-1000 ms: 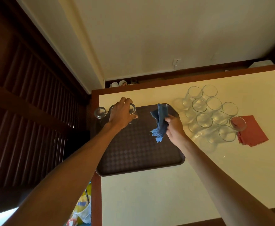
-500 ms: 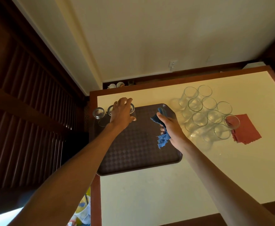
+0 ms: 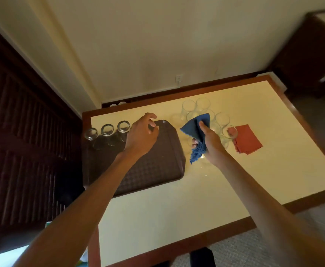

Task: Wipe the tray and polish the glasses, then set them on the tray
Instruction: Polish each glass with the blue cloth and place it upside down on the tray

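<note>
Right hand (image 3: 207, 139) pinches the blue cloth (image 3: 196, 126), the cluster of glasses (image 3: 203, 104) just beyond it toward the bench's (image 3: 177, 205) far edge — clearly the nearer hand. Left hand (image 3: 142, 135) hovers over the tray (image 3: 154, 166), grip loose and empty — three glasses (image 3: 107, 130) stand at its far-left edge.

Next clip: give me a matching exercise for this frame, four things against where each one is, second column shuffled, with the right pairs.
Things:
1. blue cloth
2. red cloth
3. tray
4. row of three glasses

Places:
A. flat on the table, right of the glass cluster
B. along the tray's far edge
C. gripped by the right hand
D. on the table, under the left hand

Pairs: 1-C, 2-A, 3-D, 4-B
</note>
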